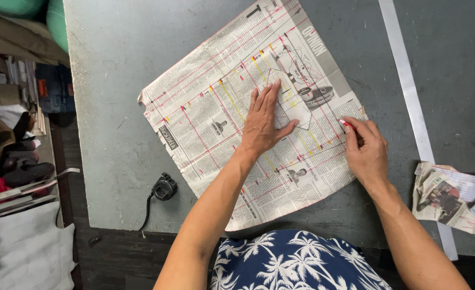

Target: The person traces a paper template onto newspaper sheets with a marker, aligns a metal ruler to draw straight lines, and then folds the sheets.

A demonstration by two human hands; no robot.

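Newsprint covers the near part of the grey table (114, 161), a broad sheet of newspaper (205, 118) ruled with red and yellow lines. The right hand (367, 153) pinches a red-tipped marker (345, 123) against the sheet, fingers curled around it. Farther in, the left hand (263, 126) lies flat and open, pinning a pale paper template (294, 104) so it cannot slip.

Left hand (263, 121) presses flat on a small white paper cut-out (294, 104) atop the red-lined newspaper sheet (205, 118); right hand (367, 150) pinches a red marker (346, 123), mid grey table (114, 80).
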